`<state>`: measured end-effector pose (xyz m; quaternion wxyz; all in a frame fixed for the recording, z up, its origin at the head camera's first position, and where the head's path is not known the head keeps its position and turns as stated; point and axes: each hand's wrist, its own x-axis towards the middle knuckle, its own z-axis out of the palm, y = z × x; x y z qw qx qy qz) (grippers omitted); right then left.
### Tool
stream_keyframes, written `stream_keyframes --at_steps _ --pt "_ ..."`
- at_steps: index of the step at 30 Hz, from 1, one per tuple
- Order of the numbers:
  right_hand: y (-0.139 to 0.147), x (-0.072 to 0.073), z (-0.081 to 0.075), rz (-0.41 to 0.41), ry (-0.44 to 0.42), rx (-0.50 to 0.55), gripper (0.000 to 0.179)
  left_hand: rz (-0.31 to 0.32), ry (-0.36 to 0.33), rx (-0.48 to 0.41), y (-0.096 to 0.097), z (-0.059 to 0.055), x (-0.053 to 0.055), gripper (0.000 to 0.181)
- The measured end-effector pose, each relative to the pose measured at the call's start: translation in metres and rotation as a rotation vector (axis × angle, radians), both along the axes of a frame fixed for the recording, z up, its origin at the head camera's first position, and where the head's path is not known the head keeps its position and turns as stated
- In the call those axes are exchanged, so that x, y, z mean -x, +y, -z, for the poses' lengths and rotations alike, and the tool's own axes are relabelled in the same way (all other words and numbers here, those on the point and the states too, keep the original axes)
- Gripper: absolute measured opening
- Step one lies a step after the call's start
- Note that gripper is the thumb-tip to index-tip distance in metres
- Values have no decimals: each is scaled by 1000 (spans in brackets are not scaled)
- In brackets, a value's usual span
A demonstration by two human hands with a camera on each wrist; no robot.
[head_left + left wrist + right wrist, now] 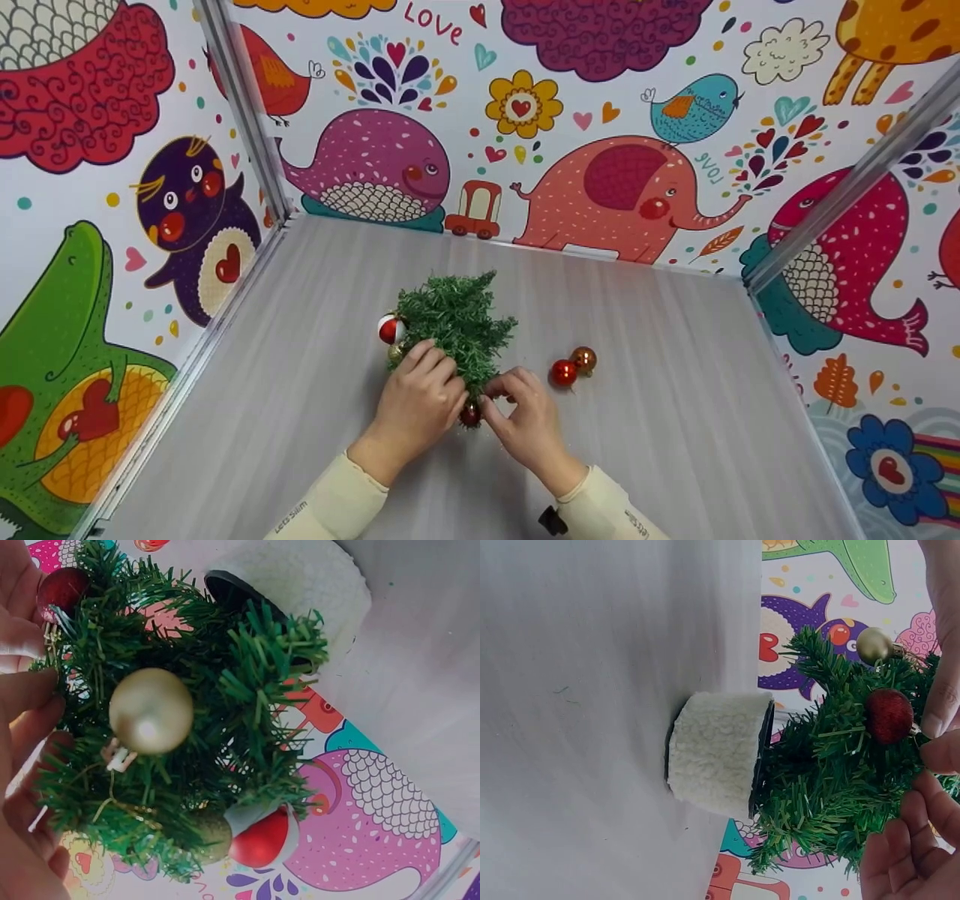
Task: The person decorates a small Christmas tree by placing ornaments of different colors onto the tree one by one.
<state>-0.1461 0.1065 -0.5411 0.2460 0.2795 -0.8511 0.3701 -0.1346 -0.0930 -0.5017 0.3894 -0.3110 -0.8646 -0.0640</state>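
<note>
A small green artificial Christmas tree (454,315) stands between both hands, its pot (716,754) wrapped in white fluffy cloth. My left hand (421,397) grips a branch on the near side, fingers curled over it. From the right, my right hand (529,420) pinches with thumb and index finger at the hanging string of a dark red glitter bauble (889,716). That bauble rests against the foliage between the two hands. A matte gold bauble (151,711) hangs on the tree, as do a red-and-white bauble (390,328) and a glittery gold one (208,836).
Right of the tree, a shiny red bauble (564,373) and a copper-coloured bauble (583,360) lie together on the grey table (675,420). Printed cartoon panels (480,112) wall the table at the back and sides. A small black object (553,520) shows by the right sleeve.
</note>
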Motion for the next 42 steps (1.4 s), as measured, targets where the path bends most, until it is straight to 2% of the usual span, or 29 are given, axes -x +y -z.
stream_keyframes --at_steps 9,12,17,21,25,29,35,42 --pt "4 -2 -1 11 -8 10 17 6 -7 21 1 -1 1 15" --pt "5 -2 0 11 3 22 17 23 -6 5 1 -2 1 15" --pt "7 -1 0 0 29 41 18 53 35 -38 2 -6 2 16" --pt "12 -1 1 -2 41 38 18 49 32 -48 4 -7 3 38" --pt "22 -2 3 15 27 26 21 27 -34 -36 5 -5 5 60" --pt "41 2 7 62 -29 -4 21 1 -80 -29 5 -3 6 64" --pt "80 16 20 192 -148 -90 22 -18 -93 -47 6 -1 6 60" --pt "113 32 40 314 -200 -211 31 -24 -99 -56 7 -2 6 57"
